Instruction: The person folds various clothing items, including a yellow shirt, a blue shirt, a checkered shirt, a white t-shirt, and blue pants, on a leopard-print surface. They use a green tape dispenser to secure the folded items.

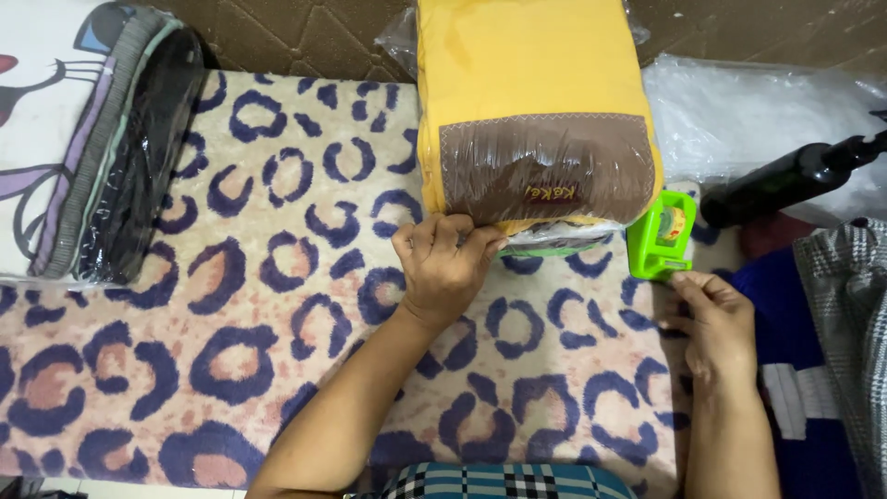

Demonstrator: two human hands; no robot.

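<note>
A person looks down at a spread patterned with purple rings on cream (277,277). At the far middle lies a yellow folded textile with a brown panel, sealed in a clear plastic bag (536,111). The left hand (443,268) is curled nearly closed, fingertips pinching the bag's near edge against the bundle, where the loose plastic is folded under. Just right of the bundle stands a bright green tape dispenser (658,236). The right hand (716,323) lies near it, fingers loosely bent, thumb and forefinger close together at the dispenser's near end; whether they pinch a strip of tape cannot be told.

To do this well, the pinched fold likely needs to stay flat and taut, so any tape would land smoothly across the plastic.

At the far left lies another wrapped textile, grey-edged (102,139). At the right are crumpled clear plastic (758,111), a dark bottle (795,180) and checked cloth (850,314).
</note>
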